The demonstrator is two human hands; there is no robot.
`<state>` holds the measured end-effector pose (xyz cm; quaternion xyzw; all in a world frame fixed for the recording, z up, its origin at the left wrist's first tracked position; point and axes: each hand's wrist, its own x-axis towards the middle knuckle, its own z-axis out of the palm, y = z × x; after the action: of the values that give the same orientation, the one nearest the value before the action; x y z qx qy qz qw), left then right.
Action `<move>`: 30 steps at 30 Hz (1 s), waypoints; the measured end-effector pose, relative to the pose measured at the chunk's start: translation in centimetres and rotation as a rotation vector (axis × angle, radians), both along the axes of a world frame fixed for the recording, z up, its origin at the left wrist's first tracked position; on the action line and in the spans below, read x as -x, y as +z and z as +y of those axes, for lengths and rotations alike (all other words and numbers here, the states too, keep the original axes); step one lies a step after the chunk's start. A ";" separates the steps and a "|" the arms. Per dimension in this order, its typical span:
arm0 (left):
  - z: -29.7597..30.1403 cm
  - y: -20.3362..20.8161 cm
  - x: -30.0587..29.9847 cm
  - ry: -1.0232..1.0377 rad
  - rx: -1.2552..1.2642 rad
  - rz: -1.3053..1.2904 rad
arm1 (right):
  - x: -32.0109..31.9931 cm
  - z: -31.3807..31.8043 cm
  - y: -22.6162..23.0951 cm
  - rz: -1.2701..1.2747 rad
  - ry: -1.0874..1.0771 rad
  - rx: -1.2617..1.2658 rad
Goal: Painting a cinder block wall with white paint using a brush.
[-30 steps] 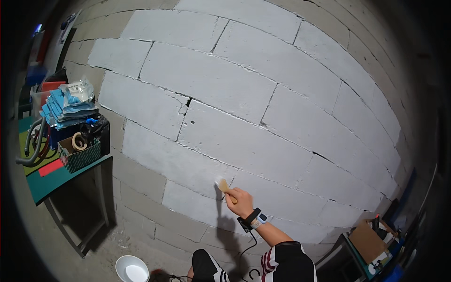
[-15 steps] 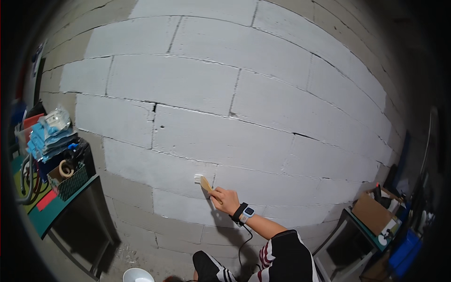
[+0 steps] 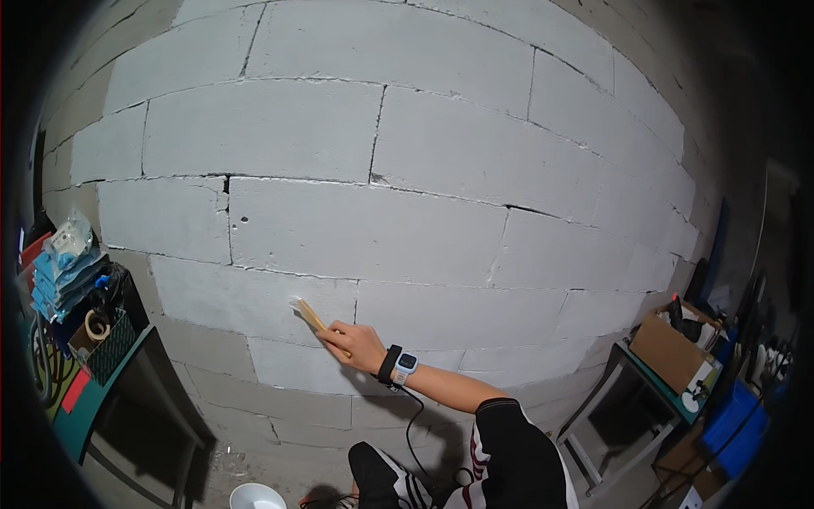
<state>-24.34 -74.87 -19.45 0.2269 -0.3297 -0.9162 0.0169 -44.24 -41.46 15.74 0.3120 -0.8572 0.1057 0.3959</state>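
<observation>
My right hand (image 3: pixel 356 346) is closed around the wooden handle of a paintbrush (image 3: pixel 312 316). The brush points up and to the left, its pale bristles against the block wall (image 3: pixel 407 225). White paint covers a wide stretch of this wall, while grey blocks show round the edges. Dark joints, gaps and small holes stand out between and in the blocks. On the right wrist are a black strap and a watch (image 3: pixel 406 363), with a thin black cable hanging below. My left hand is out of view.
A white bowl (image 3: pixel 256 498) stands on the floor at lower left. At left, a green-topped table (image 3: pixel 110 386) holds a basket (image 3: pixel 116 346), tape and blue packages (image 3: pixel 64 276). A cardboard box (image 3: pixel 671 346) sits on another table at right, near a blue bin (image 3: pixel 736 428).
My right hand and the brush have moved left along the wall, and the brush now leans more to the left. The whole view has shifted slightly.
</observation>
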 end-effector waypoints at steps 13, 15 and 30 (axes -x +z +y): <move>-1.3 -0.3 0.1 0.033 0.081 -0.067 | -3.2 5.2 -2.9 -0.064 -0.102 0.086; -1.6 -0.4 0.5 0.028 0.086 -0.073 | -3.7 5.8 -2.3 -0.018 -0.054 0.154; -2.4 -2.0 -1.3 0.262 -0.132 -0.066 | -4.2 8.6 -6.5 0.018 -0.059 0.231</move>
<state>-22.99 -77.25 -21.49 0.2988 -0.2369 -0.9178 0.1107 -40.00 -32.81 9.25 0.2397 -0.8446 0.1891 0.4399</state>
